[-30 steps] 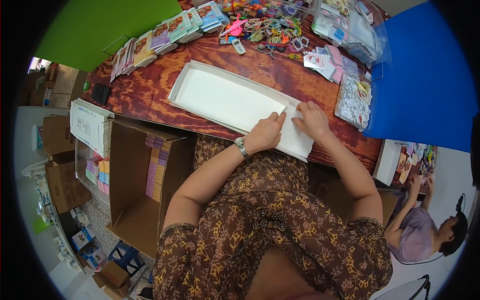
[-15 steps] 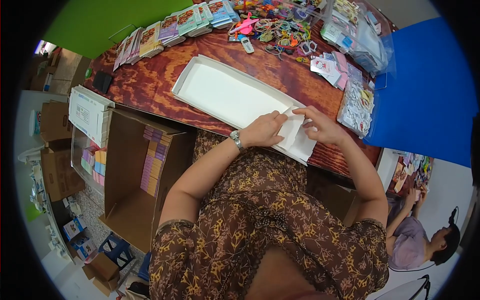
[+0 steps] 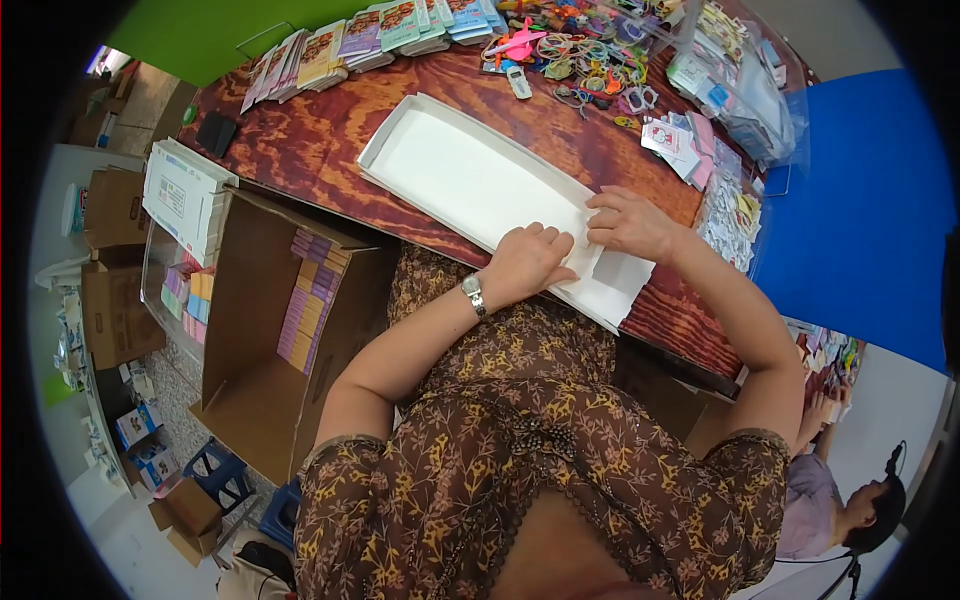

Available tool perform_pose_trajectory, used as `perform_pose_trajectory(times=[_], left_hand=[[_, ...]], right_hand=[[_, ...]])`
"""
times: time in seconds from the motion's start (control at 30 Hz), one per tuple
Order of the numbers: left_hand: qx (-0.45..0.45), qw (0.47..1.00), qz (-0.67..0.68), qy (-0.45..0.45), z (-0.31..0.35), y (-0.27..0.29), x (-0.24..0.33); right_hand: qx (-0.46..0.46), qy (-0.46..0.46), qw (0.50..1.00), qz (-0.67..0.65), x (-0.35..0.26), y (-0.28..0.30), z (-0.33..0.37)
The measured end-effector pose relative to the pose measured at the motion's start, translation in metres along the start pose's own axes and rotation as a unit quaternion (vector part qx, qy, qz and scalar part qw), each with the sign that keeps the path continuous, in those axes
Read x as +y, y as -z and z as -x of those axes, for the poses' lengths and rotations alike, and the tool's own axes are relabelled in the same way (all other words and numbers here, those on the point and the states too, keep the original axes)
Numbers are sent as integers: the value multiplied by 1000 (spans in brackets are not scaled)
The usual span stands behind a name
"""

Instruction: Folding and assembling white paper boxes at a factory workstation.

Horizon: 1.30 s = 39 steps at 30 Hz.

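A long, shallow white cardboard tray (image 3: 470, 180) is lying flat on the reddish-brown wooden counter (image 3: 320, 150), running at a slant from the far left toward the near right. Its raised rim is standing up along the far end and sides. Its near end is hanging slightly over the counter's edge, with a white flap (image 3: 615, 280) lying folded there.

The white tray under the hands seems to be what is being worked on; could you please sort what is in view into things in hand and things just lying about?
In hand:
- long white tray, on the wooden table
- left hand, pressing its near end
- right hand, on the same end

Lying about:
- packet stacks
- colourful trinkets
- clear bags
- open cardboard box
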<state>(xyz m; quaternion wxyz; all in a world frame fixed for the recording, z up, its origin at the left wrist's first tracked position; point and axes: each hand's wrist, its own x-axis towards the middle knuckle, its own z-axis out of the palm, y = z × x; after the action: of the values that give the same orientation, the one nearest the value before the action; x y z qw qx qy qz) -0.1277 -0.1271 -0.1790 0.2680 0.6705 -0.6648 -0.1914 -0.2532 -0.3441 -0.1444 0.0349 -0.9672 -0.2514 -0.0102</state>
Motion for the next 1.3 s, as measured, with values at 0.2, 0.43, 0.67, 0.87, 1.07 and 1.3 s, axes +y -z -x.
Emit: perform_pose_trajectory(times=[0.2, 0.43, 0.67, 0.87, 1.07, 1.3], left_hand=[[92, 994, -43, -47, 19, -11, -11], [141, 969, 163, 123, 28, 7, 24], [136, 985, 82, 62, 30, -13, 8], [169, 984, 37, -50, 41, 1, 5], [104, 990, -63, -68, 46, 8, -6], [17, 997, -68, -41, 31, 22, 2]], right_hand=[[-64, -12, 995, -82, 13, 5, -21], [-159, -87, 974, -135, 19, 12, -49], [-8, -126, 981, -151, 3, -2, -40], [18, 27, 999, 5, 2, -14, -21], [51, 18, 998, -45, -6, -15, -17], [105, -9, 994, -23, -15, -27, -6]])
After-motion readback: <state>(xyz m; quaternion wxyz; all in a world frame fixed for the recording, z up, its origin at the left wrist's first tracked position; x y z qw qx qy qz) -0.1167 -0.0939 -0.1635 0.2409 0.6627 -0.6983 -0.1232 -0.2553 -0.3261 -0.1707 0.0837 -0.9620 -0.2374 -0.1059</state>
